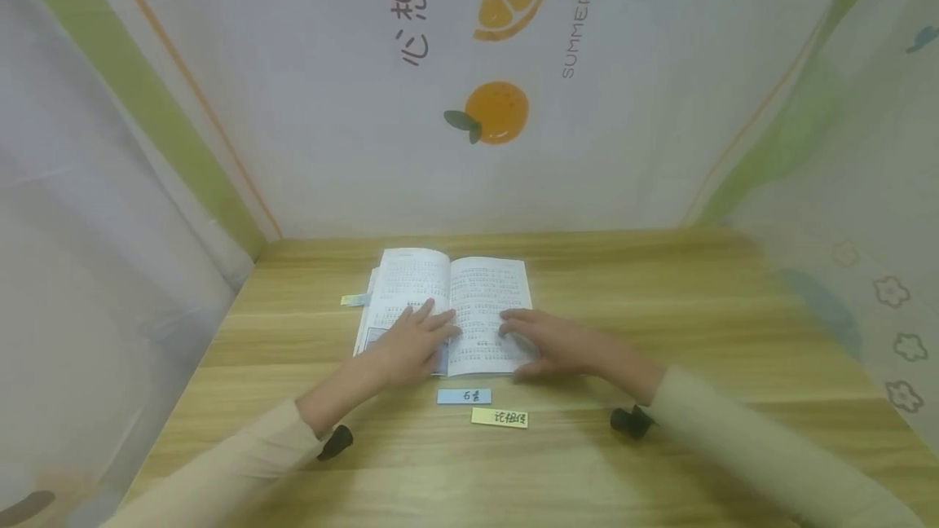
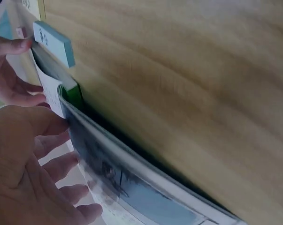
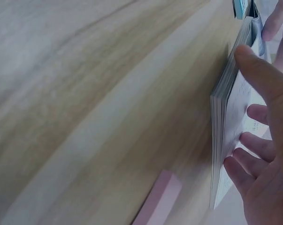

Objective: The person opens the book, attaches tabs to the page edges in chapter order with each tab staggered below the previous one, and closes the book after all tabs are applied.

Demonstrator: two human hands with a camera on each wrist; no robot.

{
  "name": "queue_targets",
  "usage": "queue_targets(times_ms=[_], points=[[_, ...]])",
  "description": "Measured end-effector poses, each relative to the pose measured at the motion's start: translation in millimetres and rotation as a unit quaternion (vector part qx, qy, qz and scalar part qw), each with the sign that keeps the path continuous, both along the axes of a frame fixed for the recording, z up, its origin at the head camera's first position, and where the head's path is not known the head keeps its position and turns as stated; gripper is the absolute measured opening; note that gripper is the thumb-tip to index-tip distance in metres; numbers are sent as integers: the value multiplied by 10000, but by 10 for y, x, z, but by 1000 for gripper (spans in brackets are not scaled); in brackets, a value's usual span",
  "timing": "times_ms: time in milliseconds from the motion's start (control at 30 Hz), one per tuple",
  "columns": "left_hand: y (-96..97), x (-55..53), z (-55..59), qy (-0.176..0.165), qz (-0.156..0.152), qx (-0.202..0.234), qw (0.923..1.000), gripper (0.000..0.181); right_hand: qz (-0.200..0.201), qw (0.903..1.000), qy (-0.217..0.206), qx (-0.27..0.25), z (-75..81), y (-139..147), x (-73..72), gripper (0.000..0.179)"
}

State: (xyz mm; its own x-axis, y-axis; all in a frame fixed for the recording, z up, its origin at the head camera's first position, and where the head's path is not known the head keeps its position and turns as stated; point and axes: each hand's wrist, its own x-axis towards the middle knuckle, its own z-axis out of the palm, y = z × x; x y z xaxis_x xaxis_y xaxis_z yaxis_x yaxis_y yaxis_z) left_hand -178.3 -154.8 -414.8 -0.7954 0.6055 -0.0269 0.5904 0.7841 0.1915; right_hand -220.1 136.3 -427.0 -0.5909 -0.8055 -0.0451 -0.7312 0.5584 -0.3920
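An open book (image 1: 486, 283) lies on the wooden table, its printed pages facing up. My left hand (image 1: 411, 346) rests across the lower left page, fingers spread toward the centre fold. Under it shows a dark picture (image 2: 146, 194) printed on that page. On the right page, the fingertips of my right hand (image 1: 563, 342) touch the paper near the outer side. Its thumb (image 3: 251, 63) lies by the book's bottom edge, and the fingers bend loosely. Just in front of the book sit a blue sticky-note pad (image 1: 464, 397) and a yellow pad (image 1: 500, 418), both with handwriting.
A coloured tab (image 1: 355, 300) sticks out from the book's left side. In the right wrist view a pink block (image 3: 157, 199) lies on the table beside the book. Behind the wooden table (image 1: 631, 275) hangs a white curtain (image 1: 616, 145) printed with oranges.
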Motion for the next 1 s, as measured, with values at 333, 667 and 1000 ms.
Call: queue_targets(times_ms=[333, 667, 1000], points=[[-22, 38, -52, -566, 73, 152, 9983, 50, 92, 9998, -68, 188, -12, 5, -49, 61], [-134, -23, -69, -987, 138, 102, 9950, 58, 352, 9992, 152, 74, -11, 85, -44, 39], [168, -82, -58, -920, 319, -171, 9951, 69, 136, 9991, 388, 111, 24, 89, 60, 39]])
